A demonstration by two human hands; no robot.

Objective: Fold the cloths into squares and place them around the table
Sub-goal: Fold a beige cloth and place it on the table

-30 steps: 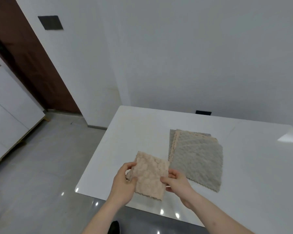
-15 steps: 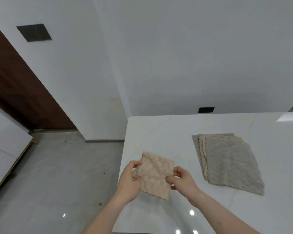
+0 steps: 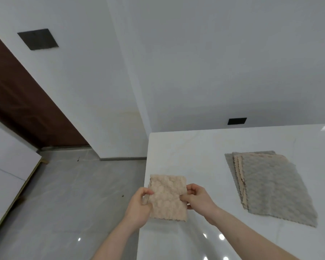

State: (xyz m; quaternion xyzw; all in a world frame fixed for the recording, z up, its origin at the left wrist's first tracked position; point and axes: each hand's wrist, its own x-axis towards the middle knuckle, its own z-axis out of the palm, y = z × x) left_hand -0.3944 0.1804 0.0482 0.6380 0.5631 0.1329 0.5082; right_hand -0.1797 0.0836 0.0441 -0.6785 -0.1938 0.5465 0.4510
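Fingertips of left hand (image 3: 139, 205) and right hand (image 3: 199, 197) hide behind folded beige cloth (image 3: 167, 197), each grip pinching it.

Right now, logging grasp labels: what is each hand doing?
Left hand: pinches the folded beige cloth.
Right hand: pinches the same cloth.

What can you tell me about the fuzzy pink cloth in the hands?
The pink cloth is a pale peach, bumpy, fluffy-looking fabric, folded into a small, nearly square piece with a wavy bottom edge. It is held upright above the near left corner of the white table. The left hand pinches its left edge and the right hand pinches its right edge.
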